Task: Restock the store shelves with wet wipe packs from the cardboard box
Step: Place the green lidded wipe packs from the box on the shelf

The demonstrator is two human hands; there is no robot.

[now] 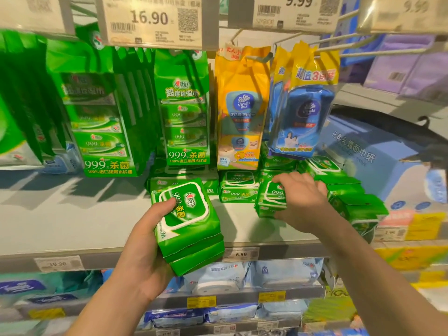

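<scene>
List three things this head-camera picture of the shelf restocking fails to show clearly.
- Cardboard box: nowhere in the head view.
- Price tag at the shelf edge, left: too blurred to read surely.
- Green pack under the right hand: the hand covers much of its label.

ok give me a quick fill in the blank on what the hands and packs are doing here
1. The left hand holds a stack of ____ wet wipe packs.
2. The right hand grips packs on the ____.
3. The price tag below the held stack reads ____.

Missing words: green; shelf; 6.99
</scene>
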